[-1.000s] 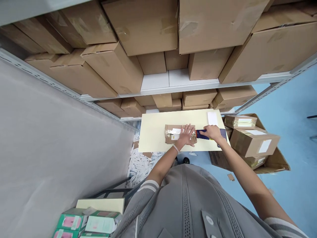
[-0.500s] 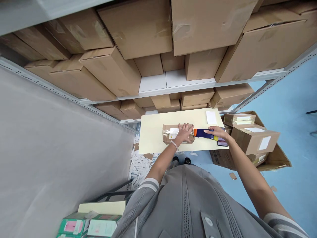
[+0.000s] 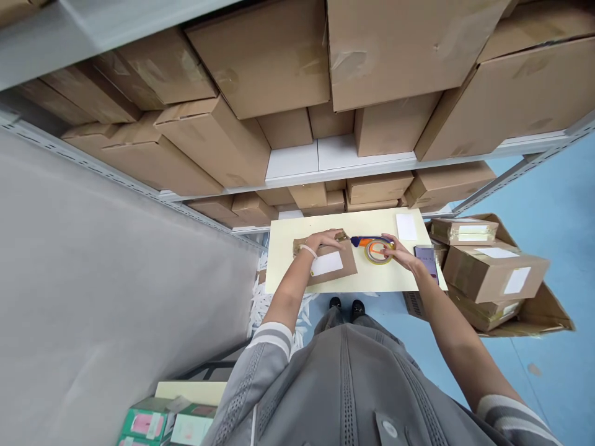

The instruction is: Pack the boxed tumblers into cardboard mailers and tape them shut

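A small cardboard box [image 3: 349, 262] with a white label [image 3: 326, 264] sits on the cream board, its labelled face turned towards me. Across its far edge lies my left hand [image 3: 325, 239], thumb apart from the fingers, gripping the box. To the right, my right hand [image 3: 395, 249] is closed around a tape dispenser [image 3: 367, 241] in dark blue and orange, with a roll of clear yellowish tape [image 3: 379, 260] on it. The dispenser's tip points left, close to the box's right end. A phone [image 3: 426, 260] rests near my right wrist.
A white paper [image 3: 406, 227] lies on the cream board [image 3: 284, 248]. Shelves packed with cartons [image 3: 260, 62] rise in front. An open carton [image 3: 558, 310] of parcels stands at the right. Paper shreds [image 3: 264, 310] cover the floor at left, and green boxes [image 3: 144, 421] are behind.
The box has been turned so its labelled face shows, and my left hand has shifted to its far edge. My right hand has rotated the tape dispenser, bringing the tape roll into view.
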`<control>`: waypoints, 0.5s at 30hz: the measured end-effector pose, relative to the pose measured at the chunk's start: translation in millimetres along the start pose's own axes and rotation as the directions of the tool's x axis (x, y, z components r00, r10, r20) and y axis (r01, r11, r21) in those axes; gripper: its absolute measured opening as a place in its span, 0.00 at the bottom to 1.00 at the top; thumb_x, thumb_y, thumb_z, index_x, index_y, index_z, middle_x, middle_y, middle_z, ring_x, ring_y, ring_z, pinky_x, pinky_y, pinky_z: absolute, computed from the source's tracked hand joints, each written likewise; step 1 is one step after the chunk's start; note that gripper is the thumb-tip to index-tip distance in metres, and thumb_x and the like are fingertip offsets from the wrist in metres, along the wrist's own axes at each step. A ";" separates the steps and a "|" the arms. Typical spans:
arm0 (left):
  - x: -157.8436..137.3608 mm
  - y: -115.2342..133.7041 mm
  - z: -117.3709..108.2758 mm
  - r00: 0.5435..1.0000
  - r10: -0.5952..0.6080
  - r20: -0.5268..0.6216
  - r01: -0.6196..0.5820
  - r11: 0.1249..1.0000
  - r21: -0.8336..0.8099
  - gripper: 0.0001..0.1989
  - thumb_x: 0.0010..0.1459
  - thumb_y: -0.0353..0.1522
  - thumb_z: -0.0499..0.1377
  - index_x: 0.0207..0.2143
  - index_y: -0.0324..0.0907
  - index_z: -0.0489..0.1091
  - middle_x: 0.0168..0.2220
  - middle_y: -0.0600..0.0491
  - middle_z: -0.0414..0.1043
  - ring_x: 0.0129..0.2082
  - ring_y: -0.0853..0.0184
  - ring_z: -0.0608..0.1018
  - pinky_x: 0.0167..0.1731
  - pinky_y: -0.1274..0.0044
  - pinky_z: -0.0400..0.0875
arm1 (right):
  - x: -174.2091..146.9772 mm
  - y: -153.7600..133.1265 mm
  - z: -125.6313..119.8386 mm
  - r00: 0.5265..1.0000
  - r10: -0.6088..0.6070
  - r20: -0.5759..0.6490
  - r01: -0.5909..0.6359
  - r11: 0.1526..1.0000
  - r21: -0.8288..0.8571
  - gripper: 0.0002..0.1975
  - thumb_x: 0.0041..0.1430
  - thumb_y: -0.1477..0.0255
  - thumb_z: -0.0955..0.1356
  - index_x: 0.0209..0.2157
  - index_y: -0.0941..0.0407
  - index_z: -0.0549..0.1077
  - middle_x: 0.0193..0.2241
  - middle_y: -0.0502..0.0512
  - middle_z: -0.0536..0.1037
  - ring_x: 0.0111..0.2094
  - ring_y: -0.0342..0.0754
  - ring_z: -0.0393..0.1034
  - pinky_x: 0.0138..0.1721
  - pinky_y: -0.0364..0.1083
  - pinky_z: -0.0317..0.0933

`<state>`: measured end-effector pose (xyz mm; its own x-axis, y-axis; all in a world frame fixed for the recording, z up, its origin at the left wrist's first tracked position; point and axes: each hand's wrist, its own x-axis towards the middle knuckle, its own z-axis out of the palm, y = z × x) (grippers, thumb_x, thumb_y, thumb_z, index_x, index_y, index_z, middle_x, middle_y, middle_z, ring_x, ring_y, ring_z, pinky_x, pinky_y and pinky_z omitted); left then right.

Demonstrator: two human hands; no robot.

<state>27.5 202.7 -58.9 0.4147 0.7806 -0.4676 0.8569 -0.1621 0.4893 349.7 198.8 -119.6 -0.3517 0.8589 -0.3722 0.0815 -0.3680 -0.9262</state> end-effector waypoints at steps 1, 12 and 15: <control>-1.3 -4.3 -1.2 0.999 -0.043 -0.012 0.043 0.999 0.005 0.39 0.56 0.47 0.57 0.67 0.44 0.54 0.67 0.44 0.59 0.64 0.53 0.65 0.64 0.61 0.56 | 3.8 1.6 4.6 1.000 0.018 -0.024 -0.017 0.998 0.054 0.33 0.37 0.71 0.75 0.49 0.47 0.71 0.34 0.47 0.74 0.33 0.46 0.68 0.36 0.46 0.66; -44.9 -4.9 70.1 0.993 -0.049 -0.108 0.088 0.917 0.389 0.58 0.50 0.56 0.63 0.72 0.47 0.36 0.73 0.40 0.29 0.72 0.45 0.34 0.64 0.43 0.32 | 26.6 36.8 27.3 0.976 0.198 -0.091 -0.142 0.895 0.422 0.22 0.37 0.76 0.70 0.39 0.51 0.70 0.31 0.45 0.77 0.29 0.44 0.71 0.31 0.45 0.68; -52.1 -0.2 81.3 0.982 -0.028 -0.185 0.103 0.906 0.411 0.55 0.51 0.56 0.62 0.72 0.50 0.39 0.74 0.44 0.32 0.72 0.45 0.34 0.64 0.44 0.31 | 26.0 48.2 33.7 0.965 0.229 -0.125 -0.147 0.872 0.467 0.20 0.38 0.76 0.71 0.38 0.51 0.70 0.32 0.45 0.79 0.33 0.47 0.75 0.36 0.47 0.72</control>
<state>30.6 113.0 -94.5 0.3267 0.8830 -0.3371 0.9448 -0.3142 0.0926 313.1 191.4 -171.9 -0.2047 0.7894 -0.5787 -0.3126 -0.6130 -0.7256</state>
